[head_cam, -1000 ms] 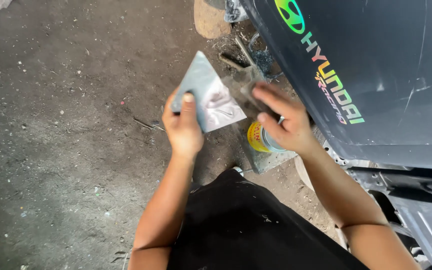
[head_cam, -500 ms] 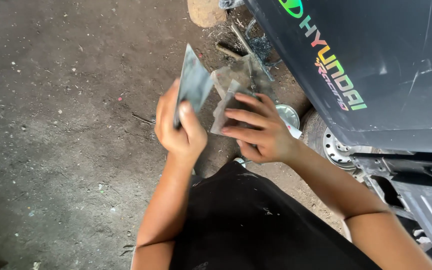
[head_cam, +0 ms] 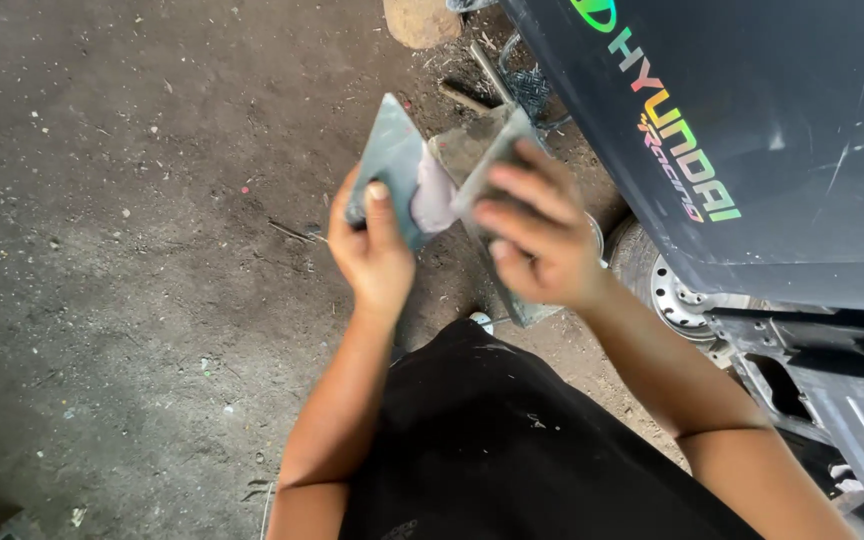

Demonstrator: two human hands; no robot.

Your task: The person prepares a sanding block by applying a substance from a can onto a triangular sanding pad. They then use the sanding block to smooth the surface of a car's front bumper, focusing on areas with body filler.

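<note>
Grey-green metal plate point(head_cam: 392, 165) is pinched by left hand point(head_cam: 377, 255) fingers; right hand point(head_cam: 537, 250) fingers clasp scraper point(head_cam: 492, 165).

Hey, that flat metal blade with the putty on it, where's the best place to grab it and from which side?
Probably by its lower end, from below, as the left hand does now. The blade stands tilted on edge with its bare point up, and a pale putty smear covers the face toward the right hand, so fingers belong low on the clean part, thumb across the edge.
</note>
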